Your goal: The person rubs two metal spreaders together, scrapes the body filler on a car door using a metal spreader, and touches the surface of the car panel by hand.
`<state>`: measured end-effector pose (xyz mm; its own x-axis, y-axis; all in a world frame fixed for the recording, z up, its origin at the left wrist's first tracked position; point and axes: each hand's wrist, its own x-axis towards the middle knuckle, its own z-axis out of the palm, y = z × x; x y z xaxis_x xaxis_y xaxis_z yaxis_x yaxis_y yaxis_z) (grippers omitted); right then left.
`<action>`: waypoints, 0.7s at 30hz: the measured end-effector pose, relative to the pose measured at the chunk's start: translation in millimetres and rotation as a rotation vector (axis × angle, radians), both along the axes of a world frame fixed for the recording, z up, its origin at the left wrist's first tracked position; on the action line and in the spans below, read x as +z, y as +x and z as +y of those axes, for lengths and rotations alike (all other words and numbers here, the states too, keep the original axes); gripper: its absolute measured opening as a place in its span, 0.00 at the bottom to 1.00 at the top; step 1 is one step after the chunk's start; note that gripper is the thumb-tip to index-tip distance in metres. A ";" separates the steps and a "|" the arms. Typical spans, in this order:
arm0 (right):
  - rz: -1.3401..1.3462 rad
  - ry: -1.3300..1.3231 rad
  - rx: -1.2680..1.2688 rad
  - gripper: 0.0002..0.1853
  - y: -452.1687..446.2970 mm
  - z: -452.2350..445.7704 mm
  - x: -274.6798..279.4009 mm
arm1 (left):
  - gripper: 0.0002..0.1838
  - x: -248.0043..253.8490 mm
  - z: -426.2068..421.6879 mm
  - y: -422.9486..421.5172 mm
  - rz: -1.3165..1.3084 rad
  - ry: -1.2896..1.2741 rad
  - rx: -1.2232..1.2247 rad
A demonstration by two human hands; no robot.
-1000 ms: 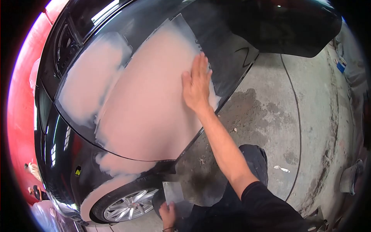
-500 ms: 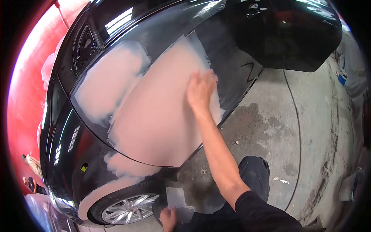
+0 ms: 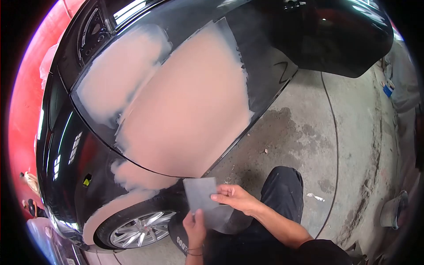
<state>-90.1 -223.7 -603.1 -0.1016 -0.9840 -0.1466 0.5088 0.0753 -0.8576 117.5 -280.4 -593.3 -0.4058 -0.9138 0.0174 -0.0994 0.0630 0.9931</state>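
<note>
My left hand (image 3: 194, 224) grips the lower left edge of a grey, rectangular sheet of sandpaper (image 3: 201, 191), thumb on top. My right hand (image 3: 235, 198) pinches the right edge of the same sheet. A second greyish flap (image 3: 223, 219) hangs below it; whether it is part of the sheet I cannot tell. Ahead is a black car door (image 3: 265, 66) with a broad, smooth pinkish filler patch (image 3: 185, 106). To its left lies a smaller filler patch (image 3: 121, 73), and filler also covers the wheel arch edge (image 3: 115, 214).
A silver-spoked wheel (image 3: 143, 229) is at lower left. Another open car door (image 3: 335, 39) juts out at upper right. A dark cable (image 3: 336, 145) runs along the concrete floor (image 3: 304, 119). A bucket (image 3: 393, 210) and a blue-labelled can (image 3: 388, 88) stand at right. People are at far left.
My right hand has left the filler surface and come down to the sheet, taking its right edge. The left hand has raised the sheet slightly. The view has shifted a little.
</note>
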 end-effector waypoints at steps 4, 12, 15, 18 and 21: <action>0.172 0.099 -0.178 0.19 -34.5 3.4 -8.2 | 0.14 23.5 -1.0 -26.7 -0.048 0.020 -0.152; -0.045 -0.103 -0.749 0.26 -235.6 -48.1 1.6 | 0.12 -4.3 -16.8 42.9 -0.350 -0.155 -0.042; -0.017 -0.224 -0.887 0.22 -289.6 -76.6 32.9 | 0.16 -16.4 -18.9 80.0 -0.352 -0.208 0.095; 0.150 -0.294 -0.995 0.34 -322.4 -102.0 64.8 | 0.19 -32.9 -22.4 112.2 -0.398 -0.187 0.211; 0.256 -0.215 -1.085 0.36 -345.6 -117.2 72.4 | 0.22 -65.7 -30.3 129.6 -0.413 -0.196 0.331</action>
<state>-435.6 -341.0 -530.7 -0.9187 -0.3601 0.1621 0.0237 -0.4599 -0.8877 247.1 -310.7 -658.9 -0.1069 -0.9892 0.1000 -0.5236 0.1415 0.8402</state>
